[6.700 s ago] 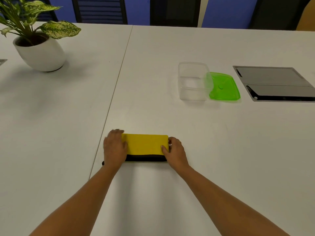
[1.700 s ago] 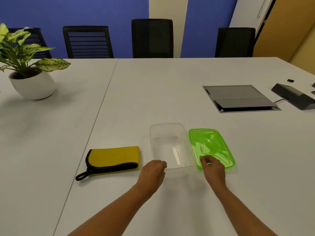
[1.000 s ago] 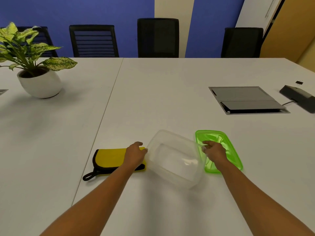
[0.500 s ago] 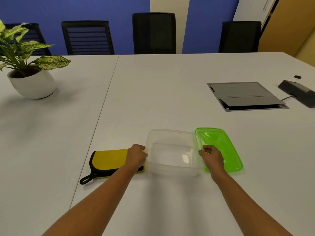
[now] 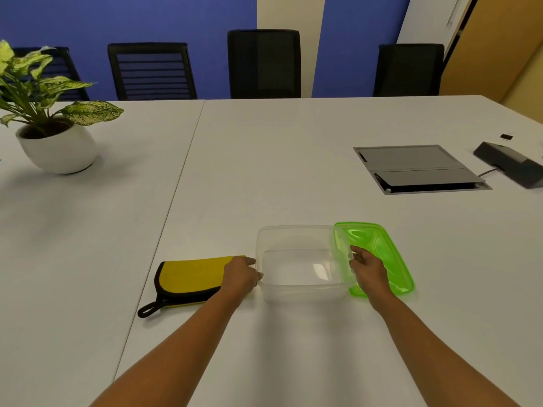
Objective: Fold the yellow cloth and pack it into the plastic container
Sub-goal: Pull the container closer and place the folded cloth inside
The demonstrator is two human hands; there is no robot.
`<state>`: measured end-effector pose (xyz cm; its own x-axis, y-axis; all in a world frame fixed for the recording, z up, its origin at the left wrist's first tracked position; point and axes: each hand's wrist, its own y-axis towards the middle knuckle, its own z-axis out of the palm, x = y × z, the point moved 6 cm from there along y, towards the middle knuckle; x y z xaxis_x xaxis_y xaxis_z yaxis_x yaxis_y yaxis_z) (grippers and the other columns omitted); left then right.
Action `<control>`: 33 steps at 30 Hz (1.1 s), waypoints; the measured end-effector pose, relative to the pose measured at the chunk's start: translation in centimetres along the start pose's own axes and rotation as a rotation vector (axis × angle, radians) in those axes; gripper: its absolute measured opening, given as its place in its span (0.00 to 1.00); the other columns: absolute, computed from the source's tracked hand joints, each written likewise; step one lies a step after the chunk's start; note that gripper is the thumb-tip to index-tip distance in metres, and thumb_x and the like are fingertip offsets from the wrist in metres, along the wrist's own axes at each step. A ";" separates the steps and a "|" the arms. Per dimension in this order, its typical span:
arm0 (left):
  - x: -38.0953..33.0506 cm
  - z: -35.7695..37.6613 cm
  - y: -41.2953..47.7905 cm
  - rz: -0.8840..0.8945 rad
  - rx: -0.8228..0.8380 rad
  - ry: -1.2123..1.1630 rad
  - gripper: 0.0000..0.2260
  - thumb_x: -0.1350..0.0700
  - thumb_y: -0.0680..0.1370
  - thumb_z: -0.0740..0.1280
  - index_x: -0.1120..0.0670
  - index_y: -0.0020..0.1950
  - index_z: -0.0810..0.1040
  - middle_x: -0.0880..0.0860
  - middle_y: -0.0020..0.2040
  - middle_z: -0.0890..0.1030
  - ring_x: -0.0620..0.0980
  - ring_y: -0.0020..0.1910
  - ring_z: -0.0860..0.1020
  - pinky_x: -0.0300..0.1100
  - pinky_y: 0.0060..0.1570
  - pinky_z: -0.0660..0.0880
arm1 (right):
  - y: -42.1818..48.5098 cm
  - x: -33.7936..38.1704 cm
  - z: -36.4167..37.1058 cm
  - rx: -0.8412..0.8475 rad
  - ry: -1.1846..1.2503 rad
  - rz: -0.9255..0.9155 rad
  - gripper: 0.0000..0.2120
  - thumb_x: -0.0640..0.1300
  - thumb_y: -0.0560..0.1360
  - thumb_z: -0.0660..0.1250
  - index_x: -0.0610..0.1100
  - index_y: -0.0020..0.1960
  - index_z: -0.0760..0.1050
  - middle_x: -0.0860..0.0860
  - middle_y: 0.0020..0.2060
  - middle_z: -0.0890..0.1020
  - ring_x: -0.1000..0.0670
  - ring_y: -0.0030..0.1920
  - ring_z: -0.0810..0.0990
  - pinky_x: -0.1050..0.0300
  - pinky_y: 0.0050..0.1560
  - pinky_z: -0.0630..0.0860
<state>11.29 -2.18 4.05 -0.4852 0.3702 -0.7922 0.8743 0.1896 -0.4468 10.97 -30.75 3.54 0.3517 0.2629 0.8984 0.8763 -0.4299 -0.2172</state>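
Clear glossy plastic container (image 5: 305, 290), glossy green plastic lid (image 5: 382, 254), matt yellow cloth (image 5: 191, 274).

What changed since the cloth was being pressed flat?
Both hands let go of the yellow cloth. The plastic container and green lid came from farther away to right beside the cloth. The container, tilted a second ago, now sits flat, with the left hand and right hand holding its side walls. The cloth stays folded, still outside the container.

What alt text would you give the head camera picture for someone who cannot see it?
A person's left hand and right hand flank an empty clear container on a white table. A folded yellow cloth lies just left of it, partly under the left hand, and a green lid lies at its right.
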 end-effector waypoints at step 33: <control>9.0 -14.7 2.2 -0.071 -0.385 0.321 0.24 0.55 0.74 0.69 0.64 0.65 0.68 0.66 0.63 0.70 0.64 0.63 0.69 0.55 0.61 0.69 | -12.0 6.2 22.2 0.666 -0.650 -0.358 0.25 0.45 0.80 0.57 0.43 0.75 0.55 0.41 0.76 0.52 0.44 0.76 0.50 0.51 0.75 0.54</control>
<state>9.03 14.92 2.02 -0.5675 0.5939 -0.5703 0.8108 0.5236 -0.2615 9.97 -4.75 3.22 -0.0318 0.7899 0.6124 0.9019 0.2868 -0.3230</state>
